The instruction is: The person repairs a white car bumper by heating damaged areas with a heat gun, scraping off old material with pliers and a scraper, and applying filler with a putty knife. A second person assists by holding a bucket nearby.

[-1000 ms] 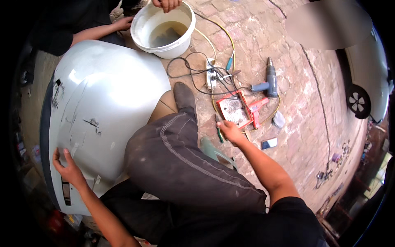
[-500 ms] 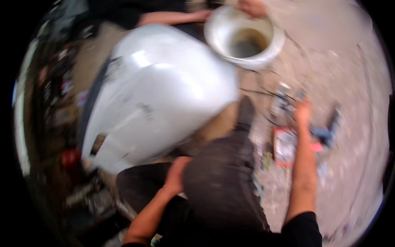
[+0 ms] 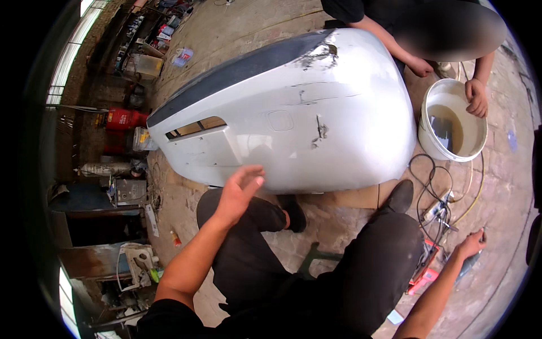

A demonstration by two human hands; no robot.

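Observation:
A large white car bumper (image 3: 293, 113) with a dark top strip and scratches lies on the brick floor in front of my bent knees. My left hand (image 3: 240, 189) is raised just in front of its near lower edge, fingers spread, holding nothing. My right hand (image 3: 472, 244) is stretched out low to the right and closed around a grey-blue power tool (image 3: 466, 265) lying on the floor, beside a red case (image 3: 424, 270).
Another person crouches behind the bumper, one hand (image 3: 477, 97) on the rim of a white bucket (image 3: 429, 141) of murky water. Tangled cables (image 3: 432, 181) and a power strip (image 3: 439, 212) lie right of my shoe. A red machine (image 3: 124, 118) and workshop clutter line the left side.
The view has swung left. My left hand has come off the bumper's edge and now hovers open. My right hand went from the red case out to the power tool.

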